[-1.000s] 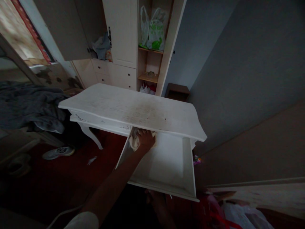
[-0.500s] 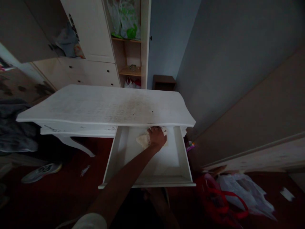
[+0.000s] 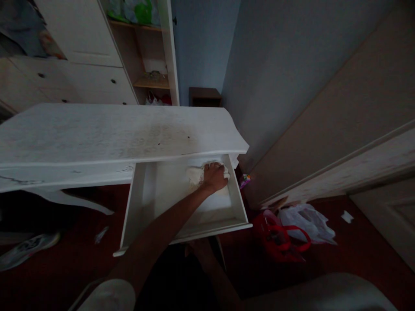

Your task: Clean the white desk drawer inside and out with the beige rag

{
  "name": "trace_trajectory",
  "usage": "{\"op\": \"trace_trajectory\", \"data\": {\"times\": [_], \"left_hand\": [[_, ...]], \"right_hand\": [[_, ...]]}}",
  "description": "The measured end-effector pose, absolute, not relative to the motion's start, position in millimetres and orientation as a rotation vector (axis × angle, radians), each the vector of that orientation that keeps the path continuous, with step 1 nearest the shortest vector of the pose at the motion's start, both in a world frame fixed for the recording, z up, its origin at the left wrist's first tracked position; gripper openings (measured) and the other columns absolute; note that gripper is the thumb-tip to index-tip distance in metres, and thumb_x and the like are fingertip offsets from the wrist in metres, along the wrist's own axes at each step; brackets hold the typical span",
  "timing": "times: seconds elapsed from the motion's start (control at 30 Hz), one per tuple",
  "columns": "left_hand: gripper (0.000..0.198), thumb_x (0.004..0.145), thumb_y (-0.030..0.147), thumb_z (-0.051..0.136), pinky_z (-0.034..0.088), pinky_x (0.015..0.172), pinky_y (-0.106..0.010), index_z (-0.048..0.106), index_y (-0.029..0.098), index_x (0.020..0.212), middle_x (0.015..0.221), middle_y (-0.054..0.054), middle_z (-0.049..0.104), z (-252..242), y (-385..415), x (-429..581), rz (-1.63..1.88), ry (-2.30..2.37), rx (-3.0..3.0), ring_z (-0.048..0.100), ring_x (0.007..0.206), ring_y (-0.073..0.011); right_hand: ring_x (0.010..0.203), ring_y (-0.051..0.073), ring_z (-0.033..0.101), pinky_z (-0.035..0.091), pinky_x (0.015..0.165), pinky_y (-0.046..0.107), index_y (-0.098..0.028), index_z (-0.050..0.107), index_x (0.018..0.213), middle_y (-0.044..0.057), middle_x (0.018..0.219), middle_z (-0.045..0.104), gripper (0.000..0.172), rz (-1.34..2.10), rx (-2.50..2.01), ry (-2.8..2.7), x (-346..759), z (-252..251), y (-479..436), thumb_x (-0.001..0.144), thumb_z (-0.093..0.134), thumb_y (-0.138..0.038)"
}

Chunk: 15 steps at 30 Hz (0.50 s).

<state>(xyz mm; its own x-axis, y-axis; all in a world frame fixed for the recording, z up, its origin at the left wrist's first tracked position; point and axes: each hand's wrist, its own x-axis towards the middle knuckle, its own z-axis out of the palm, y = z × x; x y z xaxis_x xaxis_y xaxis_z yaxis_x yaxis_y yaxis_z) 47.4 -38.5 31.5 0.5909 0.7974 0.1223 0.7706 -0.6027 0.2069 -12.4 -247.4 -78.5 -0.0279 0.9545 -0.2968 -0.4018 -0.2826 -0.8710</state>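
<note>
My left hand [image 3: 214, 177] presses a cream cloth [image 3: 195, 175] against the bottom of the pulled-out drawer [image 3: 168, 190], towards its right rear corner. The fingers are bent over the cloth and the forearm crosses the drawer's left front. White and shallow, the drawer juts from a white table [image 3: 97, 125] whose top has a dark smudged patch. Below the drawer's front edge is my right hand [image 3: 196, 247], in deep shadow. Its fingers are too dark and hidden to make out.
A red bag [image 3: 279, 237] and a white plastic bag [image 3: 306, 220] lie on the dark red floor at right. A white wardrobe [image 3: 94, 47] stands behind the table, beside a small brown box-like unit [image 3: 205, 94]. A shoe [image 3: 29, 250] is at lower left.
My left hand and the cloth have shifted right inside the drawer, nearer its right side wall. The camera has turned to the right, so the room appears further left.
</note>
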Motion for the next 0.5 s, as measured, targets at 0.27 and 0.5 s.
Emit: {"op": "trace_trajectory", "data": {"times": [0.27, 0.5], "left_hand": [[0.036, 0.075, 0.04, 0.063, 0.034, 0.098, -0.045, 0.07, 0.028, 0.108, 0.121, -0.008, 0.063, 25.1, -87.4, 9.6, 0.054, 0.525, 2.886, 0.051, 0.114, -0.0295], [0.023, 0.073, 0.023, 0.062, 0.037, 0.091, -0.043, 0.075, 0.028, 0.091, 0.107, -0.008, 0.068, 35.5, -103.1, 13.7, -0.152, 0.088, 2.921, 0.055, 0.106, -0.0276]], "right_hand": [[0.056, 0.015, 0.054, 0.044, 0.055, 0.03, -0.025, 0.069, 0.084, 0.002, 0.08, 0.07, 0.037, 1.59, -1.063, -0.592, -15.8, -79.3, -246.5, 0.068, 0.072, -0.058], [0.057, 0.016, 0.055, 0.045, 0.056, 0.03, -0.024, 0.07, 0.086, 0.002, 0.081, 0.07, 0.034, 1.608, -0.981, -0.539, -13.9, -85.0, -248.1, 0.068, 0.074, -0.053]]}}
